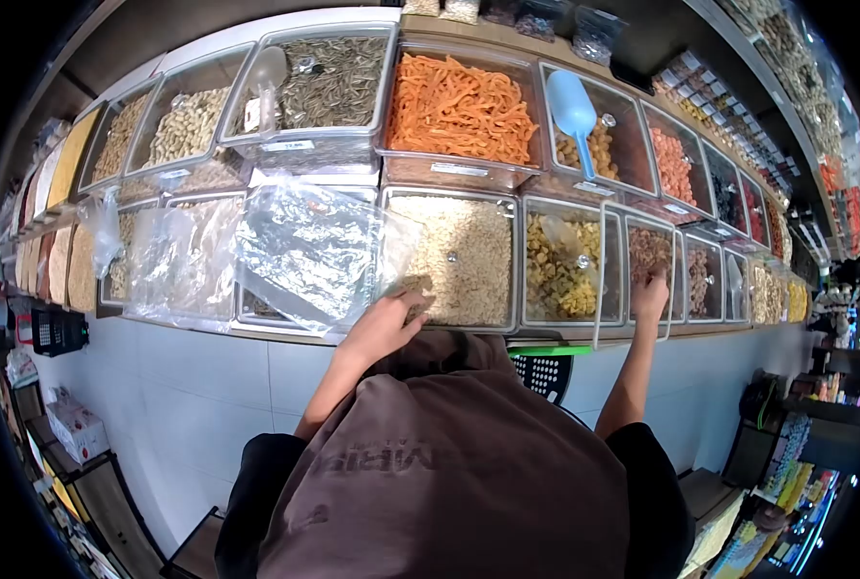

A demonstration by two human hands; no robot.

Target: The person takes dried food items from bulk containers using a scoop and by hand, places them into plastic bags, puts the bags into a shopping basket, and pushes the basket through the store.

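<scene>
My left hand (pixel 391 323) rests with fingers apart at the front left corner of a clear bin of pale flakes (pixel 459 256), which look like oats. Beside that hand, a clear plastic bag (pixel 309 251) lies spread over the neighbouring bin. My right hand (pixel 652 294) is closed at the middle of a clear bin lid (pixel 597 289). This lid sits askew, overlapping the bin of yellow-green dried pieces (pixel 560 275) and a bin of brownish pieces (pixel 648 246). The exact grip point is hidden by my fingers.
Behind stand bins of orange strips (pixel 459 106), sunflower seeds (pixel 338 82) and peanuts (pixel 187 125). A blue scoop (pixel 572 106) lies on another lid. More plastic (pixel 181 256) covers the left bins. Below the counter's edge is a black basket with a green rim (pixel 544 374).
</scene>
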